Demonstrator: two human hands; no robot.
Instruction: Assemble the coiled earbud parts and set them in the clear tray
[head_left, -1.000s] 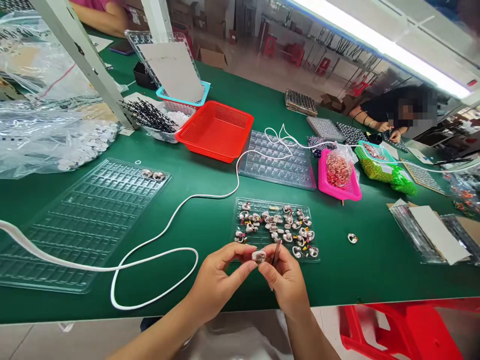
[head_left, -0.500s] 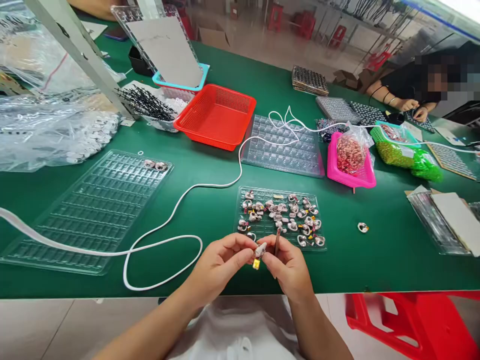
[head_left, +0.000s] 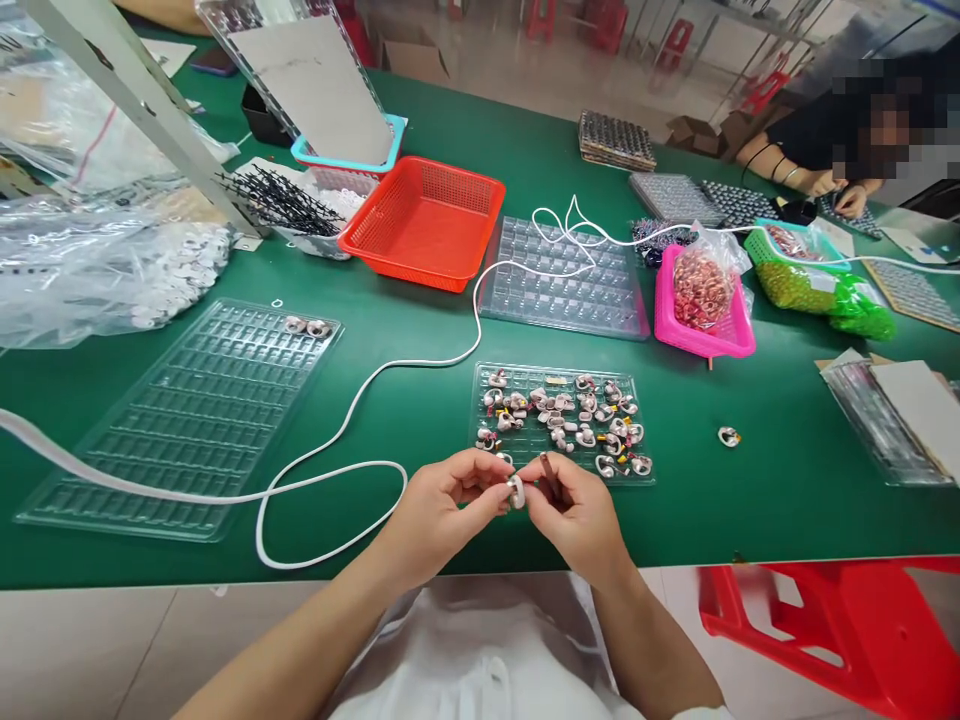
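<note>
Since the earlier frame: small white part (head_left: 517,491) rotated, yellow tab no longer showing. It's lower centre of frame, pinched between left hand (head_left: 448,510) thumb and fingers. Right hand (head_left: 574,515) fingertips meet its other side, brown tool (head_left: 547,466) gripped too, probably tucked to free the fingertips. Loaded tray (head_left: 525,374) just beyond, likely for short reaches.

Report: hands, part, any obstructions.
Left hand pinching small pale part; right hand at it too, gripping slim dark tool. White cord loops close by left hand.
</note>
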